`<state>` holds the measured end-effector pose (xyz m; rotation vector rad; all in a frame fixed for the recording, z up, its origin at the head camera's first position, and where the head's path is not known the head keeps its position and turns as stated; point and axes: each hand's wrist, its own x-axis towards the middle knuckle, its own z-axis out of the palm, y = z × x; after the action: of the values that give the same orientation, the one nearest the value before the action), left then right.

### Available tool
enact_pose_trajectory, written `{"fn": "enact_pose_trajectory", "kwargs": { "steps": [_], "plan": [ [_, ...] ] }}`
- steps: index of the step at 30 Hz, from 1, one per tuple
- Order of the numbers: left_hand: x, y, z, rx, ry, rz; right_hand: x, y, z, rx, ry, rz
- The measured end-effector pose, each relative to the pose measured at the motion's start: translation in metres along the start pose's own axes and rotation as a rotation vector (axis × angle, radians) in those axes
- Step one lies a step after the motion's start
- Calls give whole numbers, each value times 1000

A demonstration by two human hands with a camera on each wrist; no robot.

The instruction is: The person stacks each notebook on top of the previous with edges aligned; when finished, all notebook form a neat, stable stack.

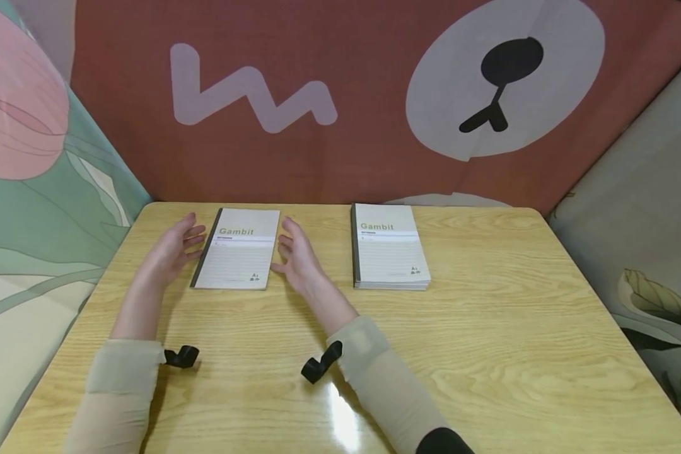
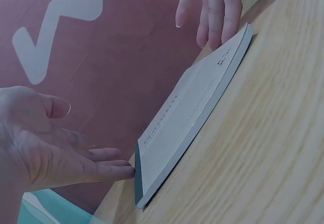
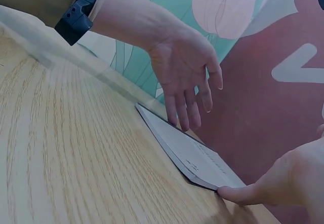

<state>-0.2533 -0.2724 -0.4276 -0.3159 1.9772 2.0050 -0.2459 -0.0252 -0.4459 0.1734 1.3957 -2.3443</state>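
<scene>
A white notebook (image 1: pixel 236 255) with a dark spine and the word Gambit lies flat on the table between my two hands. My left hand (image 1: pixel 173 248) is at its spine side, fingers extended, with the fingertips right at the dark spine in the left wrist view. On the opposite side is my right hand (image 1: pixel 301 255), palm turned inward. In the right wrist view, a fingertip of the right hand (image 3: pixel 283 183) meets the notebook's near corner (image 3: pixel 202 171). Neither hand curls round the notebook.
To the right of my right hand stands a stack of matching notebooks (image 1: pixel 390 252), spine to the left. The wooden table (image 1: pixel 488 353) ends at a reddish-brown printed backdrop (image 1: pixel 369 170). Black wrist cameras (image 1: pixel 183 357) stick out from both sleeves.
</scene>
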Motion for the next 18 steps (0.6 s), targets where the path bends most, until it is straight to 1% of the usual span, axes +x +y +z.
{"fn": "enact_pose_trajectory", "kwargs": {
  "steps": [5, 10, 15, 18],
  "plan": [
    [0, 1, -2, -2, 6, -3, 1, -2, -3, 46, 31, 39],
    [0, 0, -5, -7, 19, -2, 4, -2, -5, 111, 48, 106],
    [-2, -3, -9, -39, 58, -33, 9, 0, -8, 98, 58, 140],
    [-2, -4, -11, -87, 52, -53, 11, 0, -10, 73, 62, 138]
  ]
}}
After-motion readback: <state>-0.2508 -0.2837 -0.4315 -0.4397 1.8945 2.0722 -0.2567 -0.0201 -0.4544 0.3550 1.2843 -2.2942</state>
